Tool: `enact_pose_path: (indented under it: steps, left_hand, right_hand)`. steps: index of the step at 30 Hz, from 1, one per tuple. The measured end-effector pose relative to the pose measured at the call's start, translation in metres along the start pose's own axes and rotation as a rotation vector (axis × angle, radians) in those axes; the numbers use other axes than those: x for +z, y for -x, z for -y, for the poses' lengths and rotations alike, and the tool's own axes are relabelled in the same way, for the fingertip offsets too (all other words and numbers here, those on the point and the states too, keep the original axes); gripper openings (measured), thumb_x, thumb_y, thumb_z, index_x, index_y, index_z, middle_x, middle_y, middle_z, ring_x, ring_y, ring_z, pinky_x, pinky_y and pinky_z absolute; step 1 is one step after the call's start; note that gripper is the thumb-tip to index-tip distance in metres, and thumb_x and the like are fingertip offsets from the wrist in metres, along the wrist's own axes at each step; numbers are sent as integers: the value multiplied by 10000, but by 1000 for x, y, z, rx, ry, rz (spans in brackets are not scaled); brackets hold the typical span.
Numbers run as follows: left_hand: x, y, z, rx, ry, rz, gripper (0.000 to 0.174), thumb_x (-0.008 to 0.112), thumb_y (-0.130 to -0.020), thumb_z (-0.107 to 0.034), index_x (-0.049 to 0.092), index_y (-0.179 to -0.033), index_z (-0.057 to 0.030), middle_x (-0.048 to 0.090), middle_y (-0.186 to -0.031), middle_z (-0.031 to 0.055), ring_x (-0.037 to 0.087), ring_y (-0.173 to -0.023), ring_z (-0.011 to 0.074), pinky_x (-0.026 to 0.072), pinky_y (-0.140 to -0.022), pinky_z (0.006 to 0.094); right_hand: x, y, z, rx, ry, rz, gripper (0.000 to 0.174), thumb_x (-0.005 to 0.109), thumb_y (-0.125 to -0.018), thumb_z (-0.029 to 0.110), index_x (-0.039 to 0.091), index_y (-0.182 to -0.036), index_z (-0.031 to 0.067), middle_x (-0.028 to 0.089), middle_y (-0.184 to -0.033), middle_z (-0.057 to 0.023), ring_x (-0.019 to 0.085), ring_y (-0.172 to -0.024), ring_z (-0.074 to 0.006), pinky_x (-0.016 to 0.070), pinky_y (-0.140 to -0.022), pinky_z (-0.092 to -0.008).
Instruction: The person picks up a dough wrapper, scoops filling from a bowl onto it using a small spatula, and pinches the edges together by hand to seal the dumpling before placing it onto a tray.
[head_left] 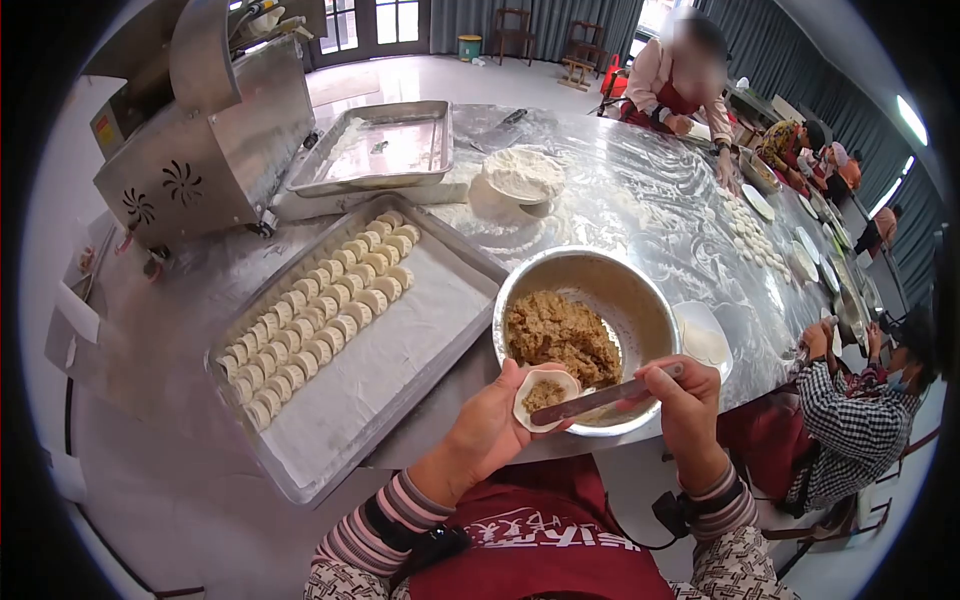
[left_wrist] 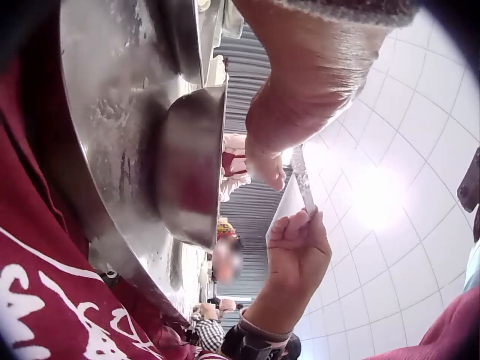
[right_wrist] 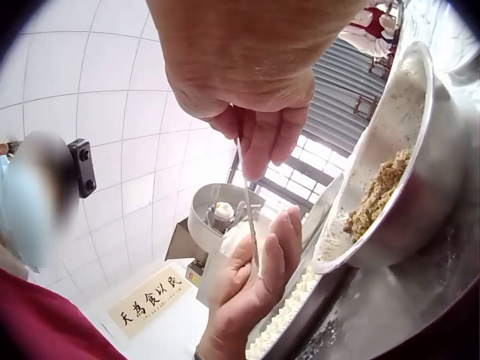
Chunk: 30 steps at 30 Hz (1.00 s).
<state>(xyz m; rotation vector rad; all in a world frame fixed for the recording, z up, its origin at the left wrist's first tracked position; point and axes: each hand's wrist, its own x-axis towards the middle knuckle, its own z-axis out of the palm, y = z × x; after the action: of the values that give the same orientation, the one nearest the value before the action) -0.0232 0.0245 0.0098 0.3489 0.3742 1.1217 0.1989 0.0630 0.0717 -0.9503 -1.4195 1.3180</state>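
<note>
My left hand (head_left: 485, 430) cups a round dumpling wrapper (head_left: 522, 408), its thumb along the wrapper's edge. A dab of brown filling (head_left: 546, 393) sits in the wrapper's middle. My right hand (head_left: 685, 400) grips the handle end of a flat metal spatula (head_left: 605, 396), whose tip lies at the filling. In the right wrist view the spatula (right_wrist: 250, 217) slants down into the cupped left hand (right_wrist: 259, 289). Both hands are over the near rim of a steel bowl (head_left: 650, 300) holding a mound of minced filling (head_left: 560, 335).
Left of the bowl, a lined metal tray (head_left: 400, 400) holds rows of folded dumplings (head_left: 320, 320). Beyond stand a floury tray (head_left: 390, 145), a bowl of flour (head_left: 523, 175) and a steel machine (head_left: 200, 160). White wrappers (head_left: 703, 340) lie at right. Other people work around the table.
</note>
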Motion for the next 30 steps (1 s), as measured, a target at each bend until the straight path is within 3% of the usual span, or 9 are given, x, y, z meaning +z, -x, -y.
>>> enact_pose_path:
  steps: [7, 9, 13, 16, 19, 20, 22, 25, 30]
  left_hand:
    - [-14, 1, 3, -50, -118, 37, 680, 267, -993, -529, 422, -1325, 44, 523, -1295, 185, 532, -1189, 297, 473, -960, 414]
    - [-13, 1, 3, -49, -97, -2, 681, 276, -990, -533, 424, -1324, 42, 527, -1290, 182, 534, -1187, 296, 472, -961, 412]
    - [-12, -3, 3, -40, -77, 3, 676, 307, -982, -541, 430, -1316, 33, 529, -1285, 174, 535, -1187, 292, 464, -971, 409]
    - [-5, -4, 3, 4, -82, -69, 676, 307, -980, -545, 417, -1318, 30, 517, -1296, 180, 534, -1186, 296, 461, -976, 406]
    - [-5, -7, 4, 111, -23, -130, 682, 293, -979, -550, 399, -1321, 30, 504, -1302, 198, 522, -1193, 304, 437, -1002, 422]
    - [-3, -8, 4, 113, -25, -130, 682, 293, -979, -550, 399, -1321, 30, 504, -1302, 198, 522, -1193, 304, 437, -1002, 422]
    - [3, -10, 5, 189, 44, -233, 689, 277, -979, -554, 389, -1321, 34, 502, -1292, 216, 511, -1195, 311, 414, -1021, 439]
    - [-1, -16, 7, 219, 55, -148, 682, 263, -983, -551, 403, -1304, 35, 513, -1274, 218, 504, -1197, 312, 402, -1027, 448]
    - [-9, -19, 11, 234, 28, -201, 674, 251, -985, -551, 418, -1283, 31, 530, -1247, 219, 514, -1183, 318, 410, -1014, 444]
  right_hand:
    - [-13, -21, -11, 53, 65, -58, 173, 595, -916, 106, 647, -876, -53, 675, -744, -122, 686, -620, -217, 563, -621, -303]
    - [-19, -26, -11, 44, -111, -118, 183, 595, -916, 119, 646, -874, -52, 671, -733, -125, 679, -605, -208, 556, -620, -295]
    - [-9, -17, -13, 41, -153, -148, 180, 579, -920, 102, 644, -868, -57, 669, -723, -131, 680, -606, -211, 549, -618, -293]
    - [2, -3, -15, -21, -31, -171, 177, 559, -923, 83, 640, -873, -66, 674, -741, -142, 685, -637, -222, 555, -638, -313]
    - [3, 15, -11, -611, 469, -52, 109, 608, -867, 41, 644, -900, -57, 685, -805, -164, 688, -731, -234, 551, -727, -362]
    - [5, 18, -8, -612, 467, -52, 109, 608, -867, 41, 644, -900, -57, 685, -805, -164, 688, -731, -234, 551, -727, -362]
    - [11, 23, -6, -975, 888, 213, 123, 653, -840, 65, 649, -903, -41, 687, -876, -162, 693, -804, -239, 541, -776, -372]
    - [16, 30, -24, -1094, 1021, 351, 148, 678, -832, 97, 653, -918, -21, 686, -936, -152, 692, -869, -244, 535, -801, -369]
    - [15, 45, -22, -1104, 1067, 439, 159, 682, -829, 100, 655, -946, -3, 690, -935, -136, 694, -875, -245, 529, -825, -356]
